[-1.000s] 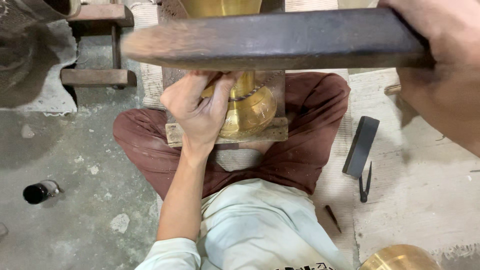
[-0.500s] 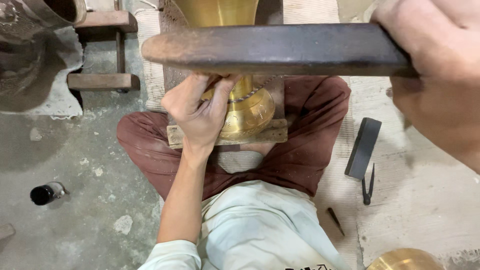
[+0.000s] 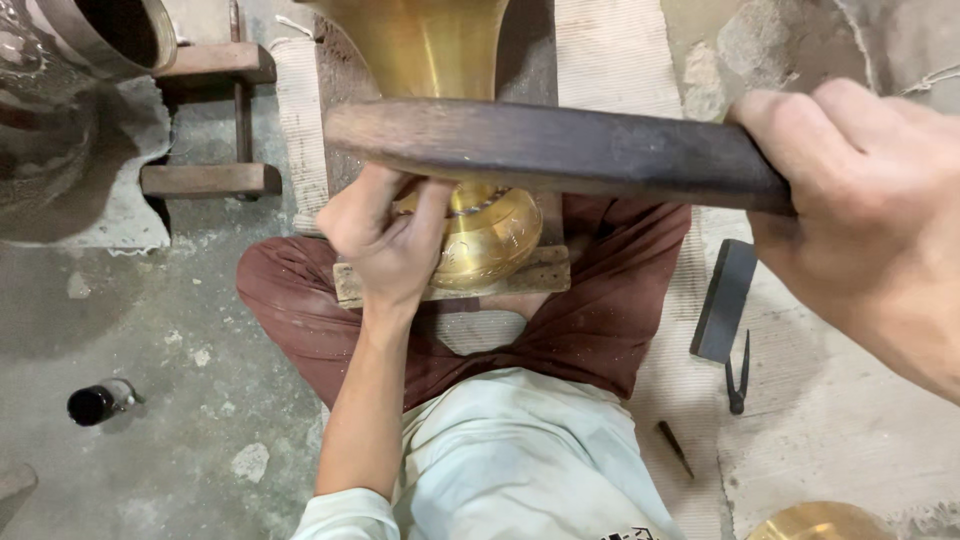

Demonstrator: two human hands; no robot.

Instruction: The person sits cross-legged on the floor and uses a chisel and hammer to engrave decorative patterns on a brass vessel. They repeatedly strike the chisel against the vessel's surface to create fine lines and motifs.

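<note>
Concrete floor (image 3: 150,330), left hand (image 3: 385,235) on brass vase (image 3: 480,225), right hand (image 3: 850,215) gripping wooden mallet (image 3: 560,150).

Wooden bat (image 3: 560,150) lower, nearer brass vessel (image 3: 485,235).

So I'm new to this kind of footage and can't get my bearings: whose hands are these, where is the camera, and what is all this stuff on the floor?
The camera sits on the person's head and looks straight down, so you see their own body: pale shirt, reddish-brown trousers, legs crossed on the floor.

The right hand, large because it is close to the lens, grips a dark wooden bat held level above the lap. The left hand rests against a brass vessel with a patterned round belly, pinching something I cannot make out. The vessel lies on a wooden block across the legs.

Around them: a dark flat bar, small black pincers and a short punch on the right; a small dark bottle, a wooden frame and a big metal pot on the left.
</note>
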